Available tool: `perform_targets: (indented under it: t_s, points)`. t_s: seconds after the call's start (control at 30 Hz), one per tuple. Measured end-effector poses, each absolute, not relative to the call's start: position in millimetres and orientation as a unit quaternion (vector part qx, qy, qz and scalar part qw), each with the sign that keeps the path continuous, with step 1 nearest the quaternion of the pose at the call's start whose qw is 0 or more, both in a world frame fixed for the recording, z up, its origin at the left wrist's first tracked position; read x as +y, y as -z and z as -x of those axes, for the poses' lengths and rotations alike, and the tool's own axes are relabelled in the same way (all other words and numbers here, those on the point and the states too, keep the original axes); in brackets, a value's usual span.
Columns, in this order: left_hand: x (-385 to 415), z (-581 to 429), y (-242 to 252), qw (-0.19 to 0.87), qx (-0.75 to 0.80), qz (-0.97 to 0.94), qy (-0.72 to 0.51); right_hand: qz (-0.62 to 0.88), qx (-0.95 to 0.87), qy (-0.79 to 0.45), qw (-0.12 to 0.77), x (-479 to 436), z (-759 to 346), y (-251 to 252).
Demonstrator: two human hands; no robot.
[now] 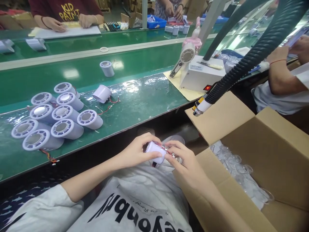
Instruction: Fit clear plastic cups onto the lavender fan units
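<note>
My left hand point(142, 150) is closed around a pale lilac cylindrical motor housing point(154, 152), held above my lap. At the housing's right end, the fingers of my right hand point(180, 156) pinch at thin red and dark wires point(164, 149). What exactly those fingertips grip is too small to make out. Beyond my hands, on the green bench, several similar housings point(64, 112) stand grouped with their round vented ends facing up. Another housing point(102, 93) lies tilted, its wires trailing. One more housing point(107, 68) stands on the green belt behind.
An open cardboard box point(272, 154) with clear plastic parts point(238, 170) stands at my right. A black hose with a metal tip point(198, 112) hangs above it. On the bench sits a grey box unit point(201, 75) with a lit red switch. Co-workers sit opposite and at right.
</note>
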State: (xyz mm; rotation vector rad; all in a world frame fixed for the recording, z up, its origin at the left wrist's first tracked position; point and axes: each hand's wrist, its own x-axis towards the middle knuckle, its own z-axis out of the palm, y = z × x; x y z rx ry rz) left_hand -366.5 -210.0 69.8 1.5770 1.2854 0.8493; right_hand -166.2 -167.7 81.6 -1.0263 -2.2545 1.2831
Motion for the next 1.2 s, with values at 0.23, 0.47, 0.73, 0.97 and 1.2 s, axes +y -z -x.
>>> perform_targets:
  t_s: [0.23, 0.47, 0.73, 0.97, 1.2]
  points:
    - [-211.6, 370.1, -51.8, 0.363, 0.478, -0.710, -0.370, 0.380, -0.791, -0.415, 0.239, -169.8, 166.6, -72.6]
    - [-213.1, 372.4, -43.0, 0.344, 0.487, -0.694, -0.403, 0.357, -0.872, -0.264, 0.208, -181.2, 164.8, -61.8]
    - [-215.6, 373.9, -51.4, 0.405, 0.481, -0.670, -0.395, 0.372, -0.875, -0.211, 0.227, -187.8, 155.3, -58.6]
    - [-214.7, 369.0, -56.2, 0.386, 0.488, -0.704, -0.341, 0.390, -0.814, -0.393, 0.174, -184.0, 162.7, -57.1]
    - [-215.0, 370.4, -49.3, 0.348, 0.471, -0.711, -0.389, 0.413, -0.712, -0.531, 0.203, -184.4, 167.6, -55.7]
